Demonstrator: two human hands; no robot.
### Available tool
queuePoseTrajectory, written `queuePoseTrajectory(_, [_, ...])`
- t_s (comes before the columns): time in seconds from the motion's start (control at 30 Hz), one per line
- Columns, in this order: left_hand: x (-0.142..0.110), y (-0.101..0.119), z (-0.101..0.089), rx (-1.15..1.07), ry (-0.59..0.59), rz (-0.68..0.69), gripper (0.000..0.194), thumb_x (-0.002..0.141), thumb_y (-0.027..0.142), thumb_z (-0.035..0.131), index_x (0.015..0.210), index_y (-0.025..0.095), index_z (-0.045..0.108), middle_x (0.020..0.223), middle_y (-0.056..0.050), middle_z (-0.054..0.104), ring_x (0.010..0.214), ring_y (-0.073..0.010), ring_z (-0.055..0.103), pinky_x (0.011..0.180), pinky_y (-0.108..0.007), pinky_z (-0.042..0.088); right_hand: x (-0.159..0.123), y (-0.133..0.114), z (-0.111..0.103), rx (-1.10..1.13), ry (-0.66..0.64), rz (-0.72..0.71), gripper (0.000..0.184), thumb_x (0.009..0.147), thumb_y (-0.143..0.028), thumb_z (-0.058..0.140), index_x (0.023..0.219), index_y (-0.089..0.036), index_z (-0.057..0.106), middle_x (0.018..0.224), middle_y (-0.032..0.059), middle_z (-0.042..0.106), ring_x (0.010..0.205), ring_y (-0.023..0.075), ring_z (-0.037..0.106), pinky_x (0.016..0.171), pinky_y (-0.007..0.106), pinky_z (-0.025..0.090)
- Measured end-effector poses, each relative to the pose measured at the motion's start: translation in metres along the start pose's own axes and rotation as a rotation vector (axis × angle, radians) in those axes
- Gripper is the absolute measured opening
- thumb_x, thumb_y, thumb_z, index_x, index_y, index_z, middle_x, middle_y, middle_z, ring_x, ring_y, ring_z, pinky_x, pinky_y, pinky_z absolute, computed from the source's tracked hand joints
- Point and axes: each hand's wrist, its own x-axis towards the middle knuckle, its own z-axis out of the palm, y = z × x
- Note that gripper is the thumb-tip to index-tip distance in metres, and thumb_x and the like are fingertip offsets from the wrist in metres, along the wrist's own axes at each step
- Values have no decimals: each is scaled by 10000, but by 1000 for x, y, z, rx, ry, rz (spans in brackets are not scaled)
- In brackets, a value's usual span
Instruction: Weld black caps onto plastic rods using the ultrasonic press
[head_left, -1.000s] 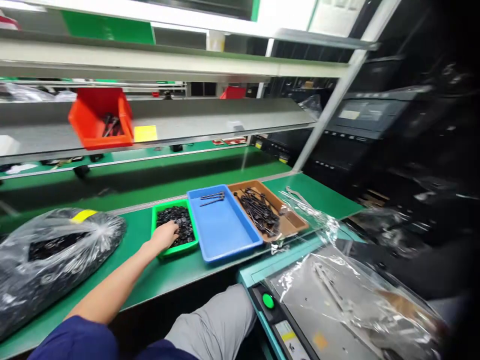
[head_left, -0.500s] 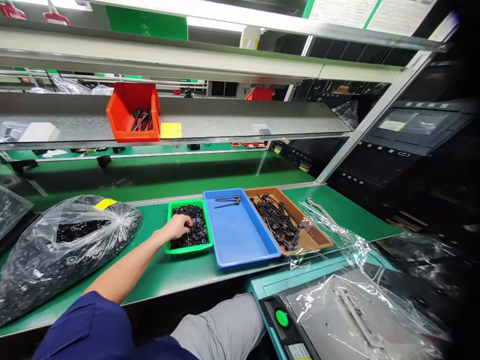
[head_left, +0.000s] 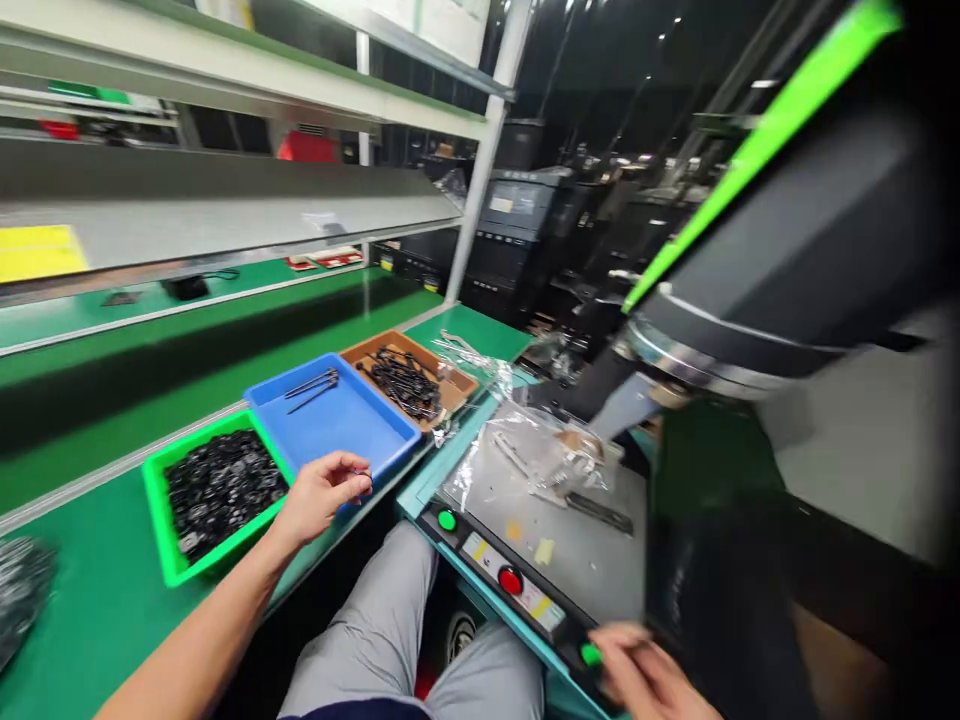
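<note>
My left hand [head_left: 319, 495] is closed in a pinch over the front edge of the blue tray [head_left: 390, 432]. A small black part [head_left: 365, 475] shows at its fingertips, too small to make out fully. Beside that wrist is the green tray [head_left: 156, 510], full of small black parts [head_left: 221, 490]. A few dark rods with wider ends [head_left: 311, 388] lie in the blue tray. My right hand [head_left: 649, 675] is at the lower right, close to a green button [head_left: 590, 655] on the machine's front panel. Motion smears its fingers, so I cannot tell their grip.
A brown tray [head_left: 461, 385] of black rods adjoins the blue tray. Clear plastic film [head_left: 480, 455] lies over part of the machine's metal plate [head_left: 592, 580]. The panel also bears a red button [head_left: 511, 580] and another green button [head_left: 447, 520]. A large dark machine body [head_left: 780, 270] rises at right.
The view has swung right toward the machine. My left hand has come out of the green tray with a small black part, and my right hand has come into view by the panel.
</note>
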Motion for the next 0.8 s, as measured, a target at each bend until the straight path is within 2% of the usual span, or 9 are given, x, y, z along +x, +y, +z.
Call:
queuePoseTrajectory(0.03, [4, -3, 15, -25, -32, -4, 318, 674, 372, 776, 885, 160, 668, 759, -40, 682, 620, -155, 602, 569, -270, 491, -5, -3, 13, 51, -54, 30, 382, 877, -578, 488, 781, -251, 660, 748, 40, 659, 631, 187, 634, 555, 274, 524])
queuePoseTrajectory(0.07, [8, -6, 30, -49, -60, -9, 318, 665, 366, 787, 878, 159, 673, 754, -36, 678, 618, -150, 597, 570, -265, 489, -7, -8, 27, 213, -192, 80, 423, 864, -607, 476, 783, -229, 648, 690, 44, 649, 568, 188, 610, 497, 280, 498])
queuePoseTrajectory(0.13, [12, -10, 57, -109, -109, -23, 307, 648, 340, 807, 863, 160, 683, 759, -31, 680, 643, -145, 604, 611, -259, 497, -7, -22, 58, 474, -348, 141, 437, 854, -608, 489, 816, -195, 627, 658, 40, 632, 558, 175, 597, 503, 274, 482])
queuePoseTrajectory(0.2, [12, -13, 80, -183, -158, -24, 267, 653, 313, 809, 841, 165, 691, 803, -38, 696, 723, -156, 631, 695, -266, 509, -3, -34, 83, 585, -376, 133, 421, 858, -575, 513, 919, -175, 631, 620, 14, 606, 528, 152, 580, 511, 263, 468])
queuePoseTrajectory(0.27, [10, -15, 97, -248, -222, -7, 202, 681, 287, 793, 816, 172, 697, 884, -51, 708, 835, -178, 648, 788, -284, 508, 0, -42, 98, 595, -376, 101, 407, 878, -534, 510, 1022, -170, 624, 611, -3, 598, 489, 131, 563, 493, 247, 446])
queuePoseTrajectory(0.4, [4, -15, 114, -300, -308, 26, 126, 724, 268, 757, 799, 182, 703, 957, -64, 710, 941, -215, 651, 887, -334, 494, -1, -44, 104, 556, -337, 54, 389, 915, -489, 471, 1109, -179, 605, 621, -14, 597, 466, 108, 543, 473, 225, 420])
queuePoseTrajectory(0.57, [1, -18, 120, -307, -325, 4, 158, 717, 292, 760, 817, 177, 718, 995, -88, 719, 1012, -255, 643, 955, -388, 472, -1, -42, 100, 504, -275, 35, 379, 923, -479, 457, 1078, -182, 633, 626, -11, 589, 473, 98, 531, 476, 219, 416])
queuePoseTrajectory(0.67, [0, -21, 123, -370, -320, -69, 185, 696, 284, 782, 834, 179, 720, 996, -88, 729, 1004, -249, 650, 948, -388, 473, 0, -42, 101, 550, -269, 51, 415, 917, -496, 463, 1098, -164, 633, 613, -15, 576, 458, 91, 516, 461, 215, 405])
queuePoseTrajectory(0.8, [2, -20, 124, -464, -337, -217, 207, 650, 253, 817, 802, 161, 711, 957, -92, 736, 908, -222, 669, 834, -343, 515, 1, -41, 101, 752, -344, 111, 473, 890, -531, 509, 1119, -131, 617, 570, -34, 550, 415, 77, 474, 438, 207, 364])
